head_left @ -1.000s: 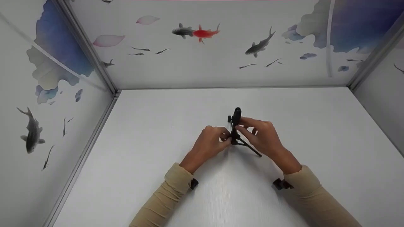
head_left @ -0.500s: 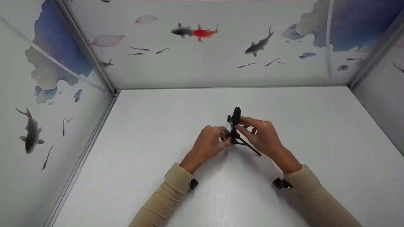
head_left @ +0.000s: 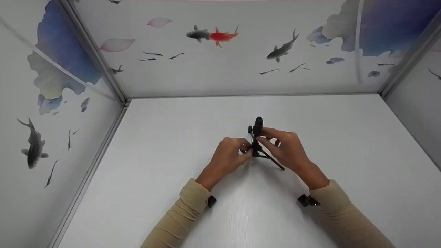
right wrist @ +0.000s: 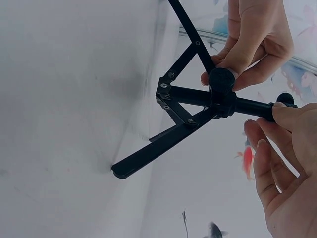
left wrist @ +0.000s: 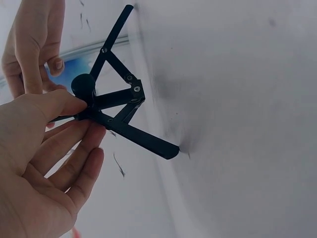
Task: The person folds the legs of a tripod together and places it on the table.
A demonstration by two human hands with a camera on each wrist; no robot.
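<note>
A small black tripod (head_left: 258, 124) stands on the white table with its legs spread, held between both hands. My left hand (head_left: 228, 154) pinches its hub, where the upper legs meet, with thumb and fingers; a round knob (left wrist: 83, 85) sits beside that thumb in the left wrist view. Higher up, my right hand (head_left: 290, 148) holds the tripod's column between thumb and fingers, close to a second knob (right wrist: 285, 98) in the right wrist view. Hinged braces (right wrist: 179, 64) join the legs to the lower centre post. The tripod's top is hidden in both wrist views.
The white tabletop (head_left: 165, 137) spreads around the tripod. White panels with painted fish and leaves enclose it: a back wall (head_left: 241, 75), a left wall (head_left: 20, 86) and a right wall (head_left: 420, 103). A small black device (head_left: 211, 200) sits at the left cuff.
</note>
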